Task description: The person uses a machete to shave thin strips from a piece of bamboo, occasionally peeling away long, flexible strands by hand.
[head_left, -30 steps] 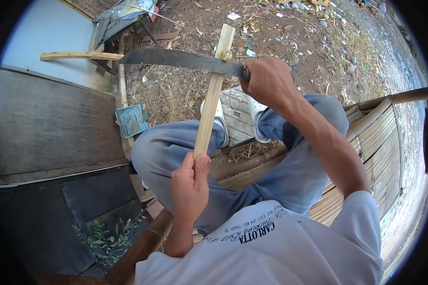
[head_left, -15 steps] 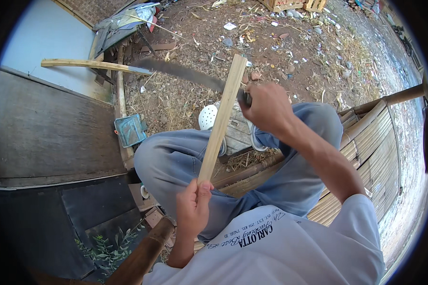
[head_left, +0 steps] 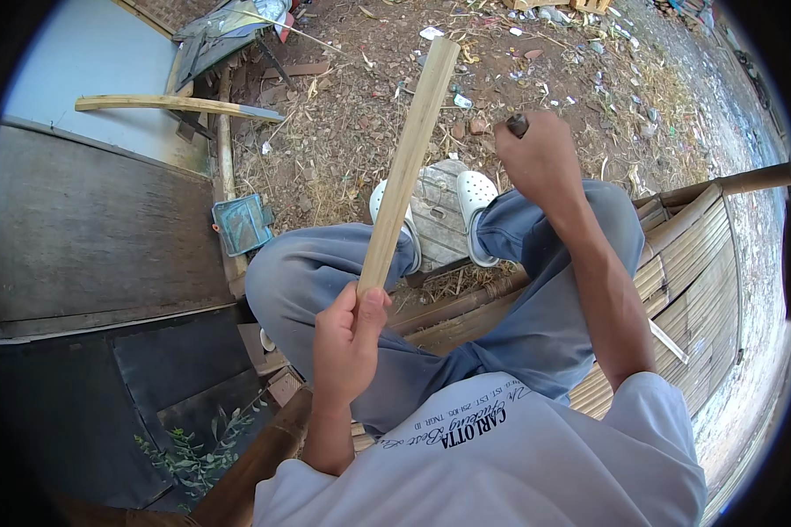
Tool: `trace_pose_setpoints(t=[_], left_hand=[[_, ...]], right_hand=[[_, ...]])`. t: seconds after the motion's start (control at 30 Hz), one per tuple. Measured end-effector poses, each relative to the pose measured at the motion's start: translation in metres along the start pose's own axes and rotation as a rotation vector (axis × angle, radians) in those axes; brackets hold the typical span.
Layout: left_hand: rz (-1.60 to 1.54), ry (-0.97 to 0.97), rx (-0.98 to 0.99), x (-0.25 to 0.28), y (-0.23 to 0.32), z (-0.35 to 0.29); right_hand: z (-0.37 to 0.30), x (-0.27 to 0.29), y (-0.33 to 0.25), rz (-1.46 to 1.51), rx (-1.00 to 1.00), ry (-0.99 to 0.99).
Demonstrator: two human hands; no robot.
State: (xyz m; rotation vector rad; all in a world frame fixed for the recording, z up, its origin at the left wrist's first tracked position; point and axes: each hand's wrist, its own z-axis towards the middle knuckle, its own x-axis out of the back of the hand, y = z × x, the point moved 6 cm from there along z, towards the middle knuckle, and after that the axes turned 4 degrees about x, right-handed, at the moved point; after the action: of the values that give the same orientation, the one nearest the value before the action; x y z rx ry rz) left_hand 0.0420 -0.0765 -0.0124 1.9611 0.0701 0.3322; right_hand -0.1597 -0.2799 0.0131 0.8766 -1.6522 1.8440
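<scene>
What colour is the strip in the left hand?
The strip is pale yellowish tan; the head view shows it best.

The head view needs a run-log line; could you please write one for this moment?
left hand: grips wooden strip by its near end | right hand: closed on dark handle | strip and handle: apart

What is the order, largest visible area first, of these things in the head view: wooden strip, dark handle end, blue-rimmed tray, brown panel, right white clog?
1. Brown panel
2. Wooden strip
3. Blue-rimmed tray and right white clog: too alike to rank
4. Dark handle end
</scene>
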Motion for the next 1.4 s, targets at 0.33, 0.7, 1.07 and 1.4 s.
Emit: trace_pose_setpoints(t=[0.33,0.7,1.07,1.4], left_hand=[[0.133,0.042,-0.111,-0.007,0.012,0.025],[0.363,0.186,-0.210,-0.005,0.029,0.026],[0.169,0.162,-0.106,0.002,0.009,-0.008],[-0.012,0.006,-0.089,-0.008,0.016,0.000]], right_hand=[[-0.069,-0.067,-0.054,-0.048,0.556,-0.390],[-0.053,-0.092,-0.055,-0.205,0.561,-0.429],[0.007,-0.026,-0.010,-0.078,0.062,0.003],[-0.009,0.002,-0.002,0.029,-0.006,0.091]])
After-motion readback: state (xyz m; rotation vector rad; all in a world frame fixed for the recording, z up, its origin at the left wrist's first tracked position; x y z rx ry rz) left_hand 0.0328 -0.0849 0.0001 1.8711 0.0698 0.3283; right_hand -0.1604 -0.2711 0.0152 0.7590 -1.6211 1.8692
